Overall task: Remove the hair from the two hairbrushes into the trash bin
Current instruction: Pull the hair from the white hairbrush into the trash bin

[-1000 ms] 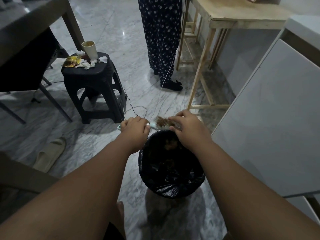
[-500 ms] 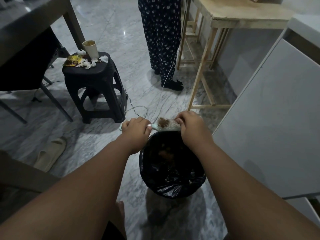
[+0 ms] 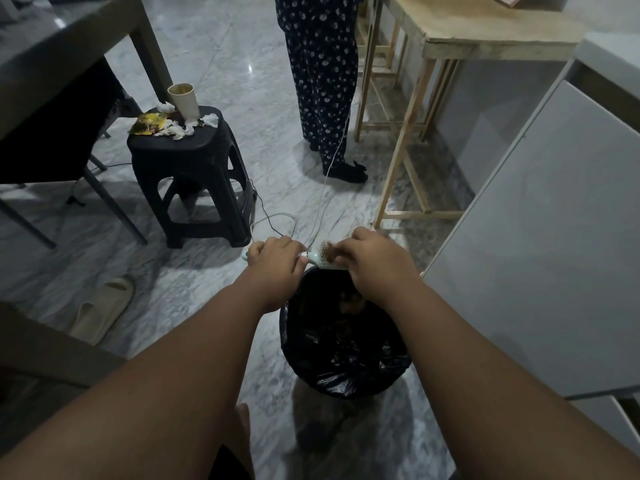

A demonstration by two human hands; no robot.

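Item: left hand (image 3: 275,261). Arm reached forward and down, back of the hand up. Fingers were curled tight round the handle of a pale mint hairbrush (image 3: 313,260); the handle's end poked out past the little-finger side.

Item: right hand (image 3: 375,263). Arm reached forward alongside the left, back of the hand up. Fingers were bent down onto the far end of the brush head, right at the edge of a brown clump of hair (image 3: 326,250). The fingertips were hidden by the hand, so whether they pinched hair or only the head could not be told.

Item: hairbrush, as above. Held level between both hands, bristles and hair facing up, just over the far rim of the trash bin (image 3: 367,375).

Item: trash bin. Lined with a black bag, it stood on the marble floor (image 3: 242,81) under the hands; brownish matter lay inside.

Surroundings:
- Black plastic stool (image 3: 188,164), ahead and left, carrying a paper cup (image 3: 183,98), crumpled tissues (image 3: 180,130) and a yellow wrapper (image 3: 149,123).
- Thin cables (image 3: 277,220), trailing over the floor between stool and hands.
- A pale slipper (image 3: 100,310), left of the left forearm.
- A second person in dark dotted trousers (image 3: 322,64), standing beyond the bin.
- Bare wooden table (image 3: 485,32), right of that person.
- White cabinet (image 3: 554,237), close on the right of the bin.
- Dark table (image 3: 52,46), far left.
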